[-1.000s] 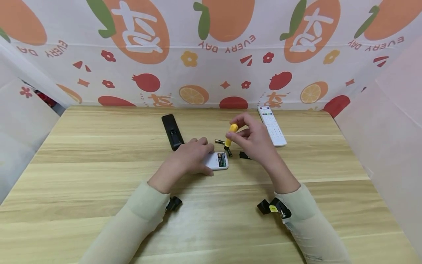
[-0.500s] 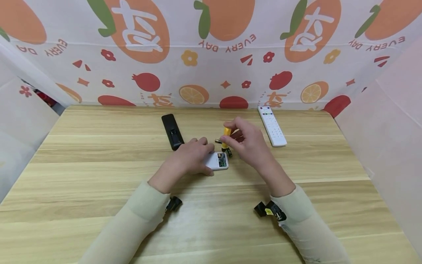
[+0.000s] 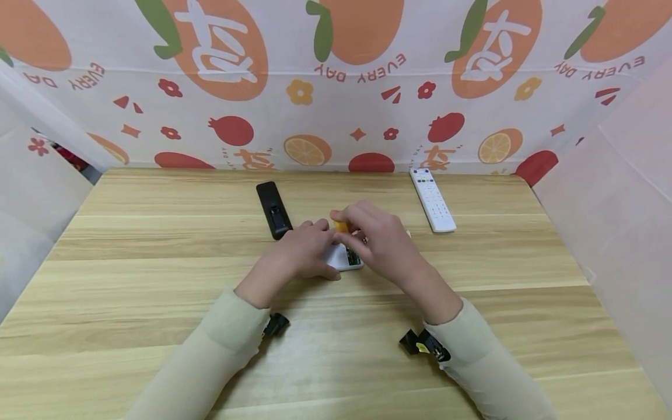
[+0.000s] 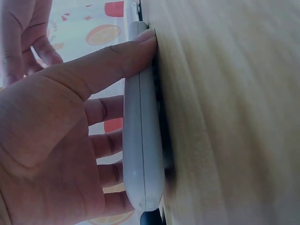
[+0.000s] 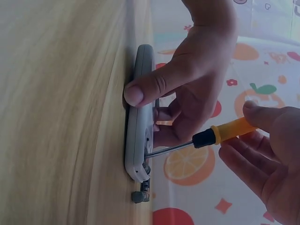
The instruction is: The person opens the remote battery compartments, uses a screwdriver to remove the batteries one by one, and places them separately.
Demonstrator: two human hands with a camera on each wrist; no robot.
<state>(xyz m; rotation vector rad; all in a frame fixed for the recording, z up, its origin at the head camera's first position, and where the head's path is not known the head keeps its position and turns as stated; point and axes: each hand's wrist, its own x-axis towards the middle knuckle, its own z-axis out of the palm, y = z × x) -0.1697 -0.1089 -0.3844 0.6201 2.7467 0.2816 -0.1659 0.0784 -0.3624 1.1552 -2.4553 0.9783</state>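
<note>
A white remote control (image 3: 336, 258) lies face down on the table, its battery compartment uncovered at the right end. My left hand (image 3: 301, 249) grips it by both long edges, thumb on the near side and fingers on the far side, as the left wrist view shows. A yellow-handled screwdriver (image 5: 229, 130) is pinched between the thumb and fingers of my right hand (image 3: 387, 242). In the right wrist view its metal shaft slants down to the compartment end of the remote, with the tip hidden inside. Part of the compartment is covered by my right hand in the head view.
Behind my left hand lies a black remote control (image 3: 275, 210), back side up. Another white remote control (image 3: 433, 201) rests at the back right, buttons up. Small dark battery-like pieces (image 5: 140, 194) sit just past the remote's end. A fruit-print cloth (image 3: 336, 87) hangs behind the table.
My right hand has moved left and toward me, bringing the screwdriver from beyond the remote's end to its battery compartment. The left hand and the remote have stayed in place.
</note>
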